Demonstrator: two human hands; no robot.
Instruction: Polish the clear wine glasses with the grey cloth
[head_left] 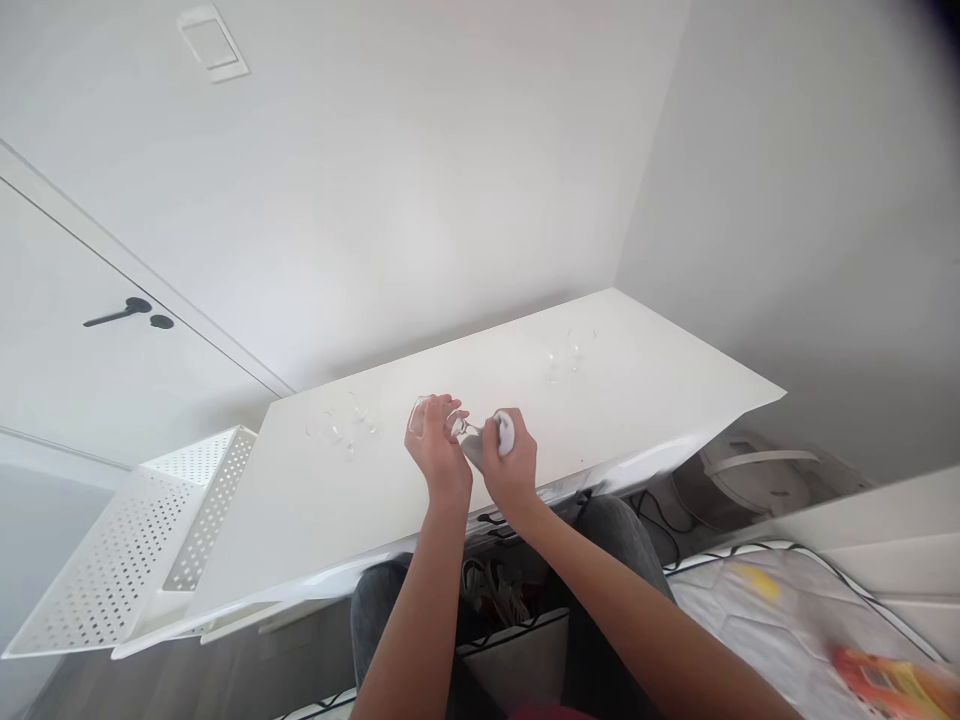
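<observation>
Above the front half of the white table [480, 390], my left hand [437, 440] is closed around a clear stemmed glass [418, 412] that lies tilted on its side. Its bowl shows at the left of the fingers, and the stem end points towards my right hand [516, 455]. That hand has its fingers curled round a greyish-white cloth [505, 432], part of which hangs near the stem end of the glass. Whether the cloth touches the glass, I cannot tell. Several clear stemmed glasses [350, 430] stand on the left of the table, and others [574, 355] stand at the back right.
White perforated baskets [112, 560] adjoin the table's left end. A plain wall rises behind, with a door handle [120, 311] at the left. My knees are under the table edge. At the lower right lie a quilted mattress [720, 610] and an orange packet [892, 680].
</observation>
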